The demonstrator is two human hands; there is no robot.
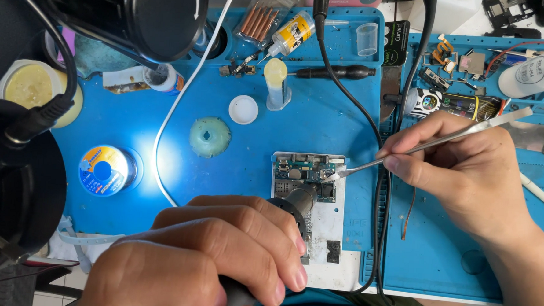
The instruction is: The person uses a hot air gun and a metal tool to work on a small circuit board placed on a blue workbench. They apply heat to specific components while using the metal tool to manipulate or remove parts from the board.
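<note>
1. Two hands work over one small circuit board (302, 172), which lies on a white plate (326, 235) near the front edge of the bench.
2. Nearest the camera, the left hand (206, 260) is clenched around the handle of a dark hot-air tool (294, 203); its metal nozzle points up at the board and sits just over the board's lower edge.
3. To the right, the right hand (467, 174) pinches slim metal tweezers (431, 141) between thumb and fingers; the tip touches the board's right edge.
4. Under everything lies a blue work mat (235, 151), with a second blue mat (439, 252) beside it on the right; black cables (353, 107) run down between the two.
5. Left of the board, a solder spool (103, 170) sits in a bright pool of light, and a white cable (183, 88) curves past it.
6. Further back stand a pale green dome (210, 137), a white round cap (243, 109) and a clear tube with a yellow top (277, 83).
7. Along the far edge are a small yellow-labelled bottle (292, 33), a bag of copper tips (259, 18) and a clear cup (367, 39).
8. At far left sits a round tin of yellowish paste (27, 86), partly behind a black microscope body (149, 13).
</note>
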